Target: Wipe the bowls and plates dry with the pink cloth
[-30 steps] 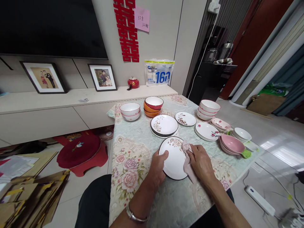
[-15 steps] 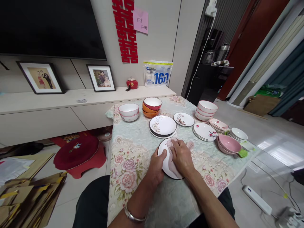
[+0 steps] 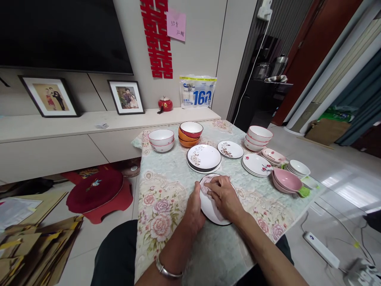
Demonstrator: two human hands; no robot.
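Observation:
A white plate with a dark rim [image 3: 210,206] is tilted above the front of the table. My left hand [image 3: 194,208] grips its left edge, with the fingers under the plate and out of sight. Over the plate's face, my right hand [image 3: 224,196] presses a pale pink cloth [image 3: 206,184], bunched under its fingers. Just beyond stands a stack of dark-rimmed plates [image 3: 204,157] with a brown flower print. A single plate of similar print [image 3: 230,149] lies to its right.
White bowls [image 3: 161,137] and orange and red bowls [image 3: 190,134] are stacked at the back. On the right are flowered plates [image 3: 256,165], more white bowls [image 3: 258,138], pink dishes [image 3: 286,180] and small bowls [image 3: 299,169]. A red stool [image 3: 98,194] stands left of the table.
My right hand has shifted slightly left with the cloth, which is now more bunched at the plate's upper left. The plate has turned a little; my left thumb has moved to its edge.

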